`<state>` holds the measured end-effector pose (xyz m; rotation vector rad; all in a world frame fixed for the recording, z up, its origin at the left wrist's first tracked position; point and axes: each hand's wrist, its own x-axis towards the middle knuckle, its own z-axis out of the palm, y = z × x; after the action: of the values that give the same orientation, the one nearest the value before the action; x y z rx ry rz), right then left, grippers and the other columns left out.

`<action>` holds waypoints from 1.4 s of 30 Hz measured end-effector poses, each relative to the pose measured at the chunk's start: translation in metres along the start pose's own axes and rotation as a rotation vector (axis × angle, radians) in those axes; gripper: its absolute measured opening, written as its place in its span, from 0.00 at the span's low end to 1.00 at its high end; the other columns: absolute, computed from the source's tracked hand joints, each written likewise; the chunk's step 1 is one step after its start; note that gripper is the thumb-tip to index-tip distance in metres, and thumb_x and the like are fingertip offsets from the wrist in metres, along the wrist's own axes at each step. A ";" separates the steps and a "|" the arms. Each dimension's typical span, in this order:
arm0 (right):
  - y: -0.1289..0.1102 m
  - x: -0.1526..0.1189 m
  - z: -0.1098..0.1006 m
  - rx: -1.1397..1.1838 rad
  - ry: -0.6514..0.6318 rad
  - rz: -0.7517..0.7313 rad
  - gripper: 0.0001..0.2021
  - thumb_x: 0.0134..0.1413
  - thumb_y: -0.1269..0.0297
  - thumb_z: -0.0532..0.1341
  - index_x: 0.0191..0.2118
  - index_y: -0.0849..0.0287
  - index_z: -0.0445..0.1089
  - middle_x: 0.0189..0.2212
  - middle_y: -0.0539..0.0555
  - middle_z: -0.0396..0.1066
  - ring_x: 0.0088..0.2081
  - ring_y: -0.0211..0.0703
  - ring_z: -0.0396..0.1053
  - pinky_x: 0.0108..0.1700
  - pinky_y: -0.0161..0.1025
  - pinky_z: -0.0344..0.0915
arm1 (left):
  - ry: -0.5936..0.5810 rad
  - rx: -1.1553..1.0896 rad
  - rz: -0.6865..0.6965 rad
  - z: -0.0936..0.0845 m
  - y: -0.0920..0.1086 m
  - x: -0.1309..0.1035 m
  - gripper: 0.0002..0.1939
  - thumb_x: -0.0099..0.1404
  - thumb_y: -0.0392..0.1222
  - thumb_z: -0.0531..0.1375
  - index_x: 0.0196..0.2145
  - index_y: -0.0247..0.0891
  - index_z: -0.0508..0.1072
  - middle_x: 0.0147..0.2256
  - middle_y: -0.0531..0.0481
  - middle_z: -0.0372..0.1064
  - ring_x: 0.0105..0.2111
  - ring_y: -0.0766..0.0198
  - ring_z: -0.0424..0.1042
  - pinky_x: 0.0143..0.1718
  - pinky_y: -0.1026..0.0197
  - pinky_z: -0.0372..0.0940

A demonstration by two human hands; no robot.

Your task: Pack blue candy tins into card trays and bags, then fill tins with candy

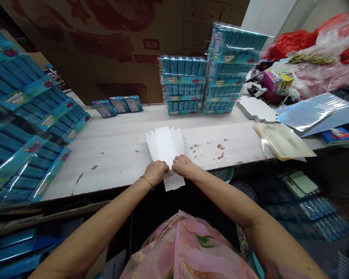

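Note:
A white die-cut cardboard blank point(164, 144) with notched flaps lies at the front edge of the table, its near end sticking out past the edge. My left hand point(157, 171), with a bracelet on the wrist, is closed on the blank's left side. From the right, my right hand point(184, 166) pinches the same blank, its fingers almost meeting those of the left. Both hands are near the table's front edge. The blank's side flaps stand up somewhat beyond the hands, and its printed side does not show.
Stacked blue display boxes point(182, 79) and a taller stack point(225, 69) stand at the back. More blue boxes point(26, 100) tower at the left. Small blue packs point(118, 105) lean by a large cardboard carton point(110, 46). White blanks point(257, 109) and plastic sheets point(285, 141) lie right.

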<state>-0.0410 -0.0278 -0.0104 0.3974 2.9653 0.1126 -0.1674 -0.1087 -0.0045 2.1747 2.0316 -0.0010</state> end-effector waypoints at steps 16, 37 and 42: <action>-0.012 -0.073 0.025 0.111 0.413 0.029 0.31 0.40 0.56 0.64 0.53 0.55 0.56 0.60 0.56 0.44 0.60 0.60 0.32 0.55 0.63 0.35 | -0.035 0.036 -0.029 -0.003 0.014 0.010 0.15 0.61 0.44 0.47 0.32 0.41 0.73 0.33 0.49 0.71 0.34 0.61 0.69 0.30 0.62 0.57; -0.012 -0.028 0.035 0.846 0.820 0.235 0.24 0.48 0.79 0.47 0.51 0.57 0.56 0.50 0.56 0.56 0.57 0.39 0.49 0.57 0.42 0.52 | -0.262 -0.486 -0.109 -0.026 -0.017 0.030 0.09 0.54 0.36 0.51 0.36 0.38 0.65 0.26 0.54 0.66 0.25 0.67 0.65 0.27 0.66 0.58; -0.013 -0.030 0.035 0.866 0.808 0.207 0.26 0.45 0.81 0.46 0.52 0.57 0.56 0.52 0.56 0.54 0.59 0.39 0.44 0.58 0.43 0.48 | -0.018 -0.162 -0.133 -0.011 -0.001 0.023 0.11 0.55 0.34 0.52 0.37 0.40 0.67 0.39 0.46 0.68 0.38 0.60 0.66 0.37 0.58 0.58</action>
<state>-0.0102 -0.0461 -0.0420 0.9303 3.5539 -1.3210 -0.1682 -0.0846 0.0033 1.9351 2.0840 0.1225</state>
